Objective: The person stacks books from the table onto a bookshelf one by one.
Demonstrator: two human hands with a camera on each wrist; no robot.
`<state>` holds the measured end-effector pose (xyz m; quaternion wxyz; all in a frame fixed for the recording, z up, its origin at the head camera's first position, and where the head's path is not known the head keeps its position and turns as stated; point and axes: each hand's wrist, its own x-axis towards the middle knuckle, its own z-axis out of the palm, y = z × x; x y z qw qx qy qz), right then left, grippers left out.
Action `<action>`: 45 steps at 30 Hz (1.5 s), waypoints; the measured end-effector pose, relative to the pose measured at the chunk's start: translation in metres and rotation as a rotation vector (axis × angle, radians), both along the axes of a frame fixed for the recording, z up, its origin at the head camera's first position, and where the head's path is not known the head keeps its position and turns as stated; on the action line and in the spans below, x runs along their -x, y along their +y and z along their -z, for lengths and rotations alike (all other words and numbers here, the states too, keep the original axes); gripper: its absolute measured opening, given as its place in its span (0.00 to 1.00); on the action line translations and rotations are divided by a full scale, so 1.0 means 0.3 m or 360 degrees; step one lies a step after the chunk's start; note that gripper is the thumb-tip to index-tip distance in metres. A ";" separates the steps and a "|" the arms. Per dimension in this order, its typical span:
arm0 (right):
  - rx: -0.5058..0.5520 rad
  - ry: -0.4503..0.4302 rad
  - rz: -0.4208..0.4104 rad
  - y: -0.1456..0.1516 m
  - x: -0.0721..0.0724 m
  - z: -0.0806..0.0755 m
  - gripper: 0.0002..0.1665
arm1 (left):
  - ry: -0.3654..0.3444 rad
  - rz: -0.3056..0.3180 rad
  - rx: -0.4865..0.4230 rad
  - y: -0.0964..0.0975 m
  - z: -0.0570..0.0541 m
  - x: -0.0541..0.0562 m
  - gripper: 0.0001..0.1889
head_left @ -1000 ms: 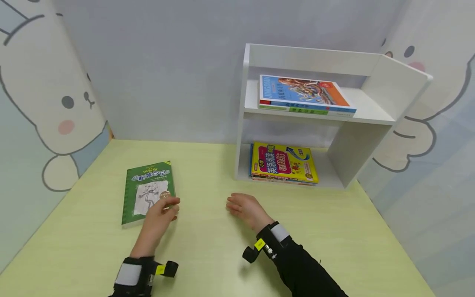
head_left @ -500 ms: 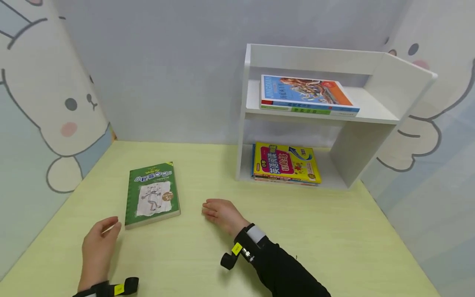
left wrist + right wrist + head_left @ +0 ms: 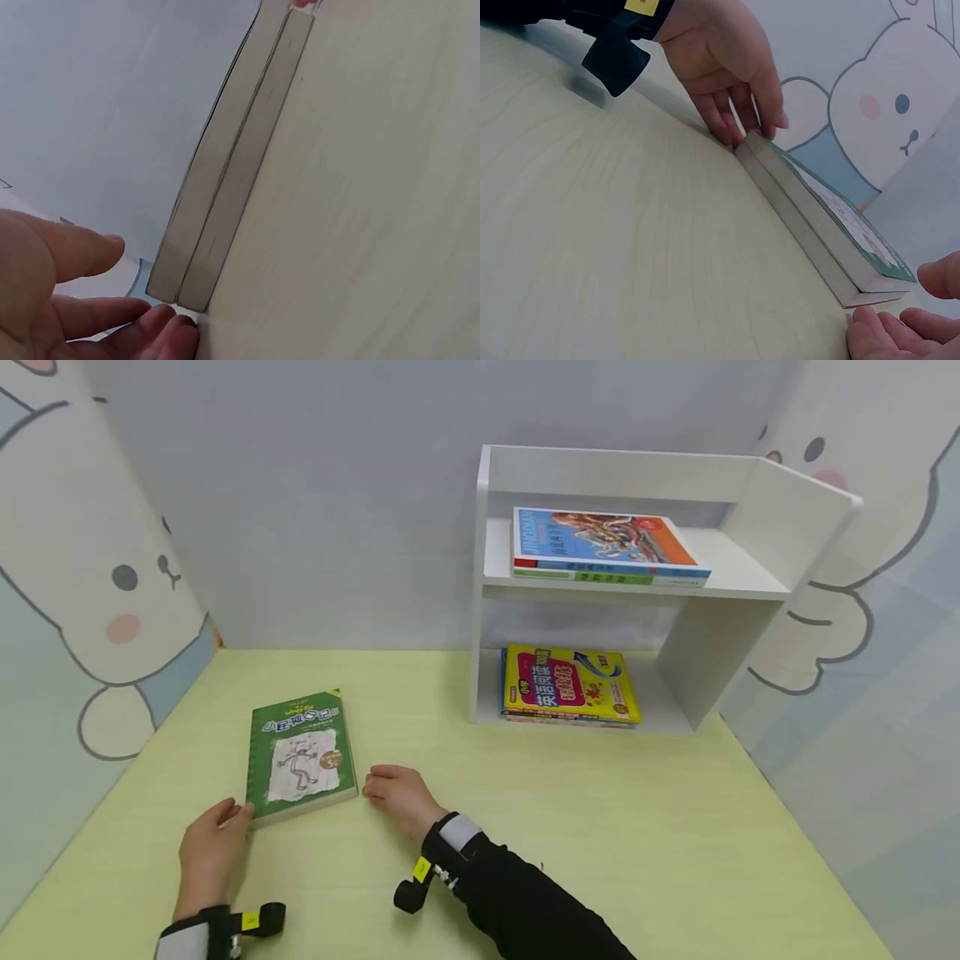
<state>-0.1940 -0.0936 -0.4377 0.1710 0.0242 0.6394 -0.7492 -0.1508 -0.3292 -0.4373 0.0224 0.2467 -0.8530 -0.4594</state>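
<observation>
A green-covered book point(image 3: 300, 756) lies flat on the table at the left, a drawing on its cover. Seen edge-on in the left wrist view, two page blocks point(image 3: 225, 165) lie one on the other. My left hand point(image 3: 213, 852) is at the near left corner of the stack, fingertips right at the edge and thumb held apart. On the other side, my right hand point(image 3: 403, 800) is close beside the near right corner. The right wrist view shows its fingers point(image 3: 877, 334) low by the table and the thumb raised apart from them.
Toward the back right stands a white two-tier shelf point(image 3: 750, 556). Its upper tier bears a blue-and-orange book point(image 3: 611, 539) on top of others; a yellow book point(image 3: 570, 685) tops a pile below. Walls with rabbit pictures border the table point(image 3: 637, 827).
My left hand went from over the book's right side to its near left corner. The right hand moved left across the table toward the book's right edge.
</observation>
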 end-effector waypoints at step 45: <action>-0.0572 0.0144 -0.0013 0.281 -0.007 -0.015 0.16 | 0.0211 0.0513 0.0444 0.305 -0.001 0.025 0.27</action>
